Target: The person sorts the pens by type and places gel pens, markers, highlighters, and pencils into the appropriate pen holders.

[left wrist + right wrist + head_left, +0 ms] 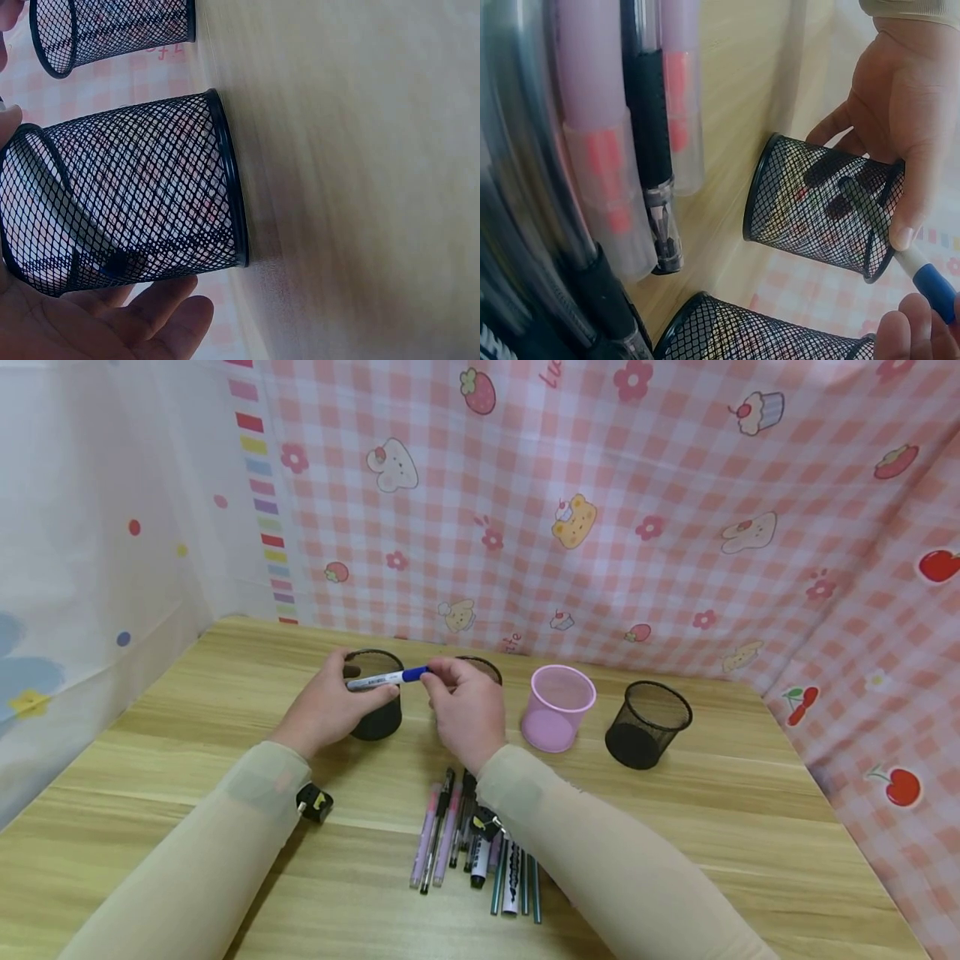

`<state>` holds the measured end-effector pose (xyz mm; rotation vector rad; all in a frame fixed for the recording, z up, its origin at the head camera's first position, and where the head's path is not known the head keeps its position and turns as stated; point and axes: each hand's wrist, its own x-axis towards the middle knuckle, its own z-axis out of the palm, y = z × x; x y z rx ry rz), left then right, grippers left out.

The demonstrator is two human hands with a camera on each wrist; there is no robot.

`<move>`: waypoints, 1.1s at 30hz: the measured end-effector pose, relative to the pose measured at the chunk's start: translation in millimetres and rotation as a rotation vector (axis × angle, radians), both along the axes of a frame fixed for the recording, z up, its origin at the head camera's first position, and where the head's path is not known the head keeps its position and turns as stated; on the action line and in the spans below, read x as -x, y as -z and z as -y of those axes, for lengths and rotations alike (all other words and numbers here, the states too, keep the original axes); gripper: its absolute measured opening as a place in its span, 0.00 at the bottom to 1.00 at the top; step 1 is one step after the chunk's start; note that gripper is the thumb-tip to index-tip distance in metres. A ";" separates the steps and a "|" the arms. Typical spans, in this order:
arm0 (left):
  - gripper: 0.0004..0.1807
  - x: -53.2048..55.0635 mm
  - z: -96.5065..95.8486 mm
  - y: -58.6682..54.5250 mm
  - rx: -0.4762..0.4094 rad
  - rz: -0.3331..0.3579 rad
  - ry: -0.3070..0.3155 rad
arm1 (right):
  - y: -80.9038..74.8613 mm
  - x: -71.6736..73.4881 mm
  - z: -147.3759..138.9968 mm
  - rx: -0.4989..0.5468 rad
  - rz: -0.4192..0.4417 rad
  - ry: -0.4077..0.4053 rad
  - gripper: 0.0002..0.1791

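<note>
My left hand [324, 703] holds the leftmost black mesh pen holder [377, 724], fingers around its far side and thumb at the rim. A white marker with a blue cap [382, 680] slants across the mouth of that holder. My right hand [474, 714] pinches the marker near its blue-capped end. Through the mesh in the left wrist view, the marker's dark lower end [115, 263] shows inside the holder. In the right wrist view the blue cap [934, 291] sticks out past the rim, close to my left thumb.
Another black mesh holder [489, 668] stands partly behind my right hand. Farther right are a pink holder [557, 727] and a third black holder [636, 745]. Several pens and markers [442, 843] lie in a bunch under my right forearm. A patterned cloth [525, 527] hangs behind the table.
</note>
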<state>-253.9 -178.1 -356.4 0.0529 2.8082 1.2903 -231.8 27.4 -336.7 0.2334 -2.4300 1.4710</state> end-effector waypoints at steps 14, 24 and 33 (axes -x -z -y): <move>0.62 -0.2 -0.8 -0.6 -0.011 -0.004 0.001 | -0.7 -0.6 2.1 -0.020 0.004 -0.009 0.10; 0.64 0.2 -0.4 0.2 -0.014 0.000 0.000 | -1.1 -0.6 0.6 -0.039 0.017 -0.020 0.11; 0.64 -0.4 -1.3 0.1 0.002 0.023 0.002 | -1.2 -1.5 -0.3 -0.116 0.042 -0.021 0.14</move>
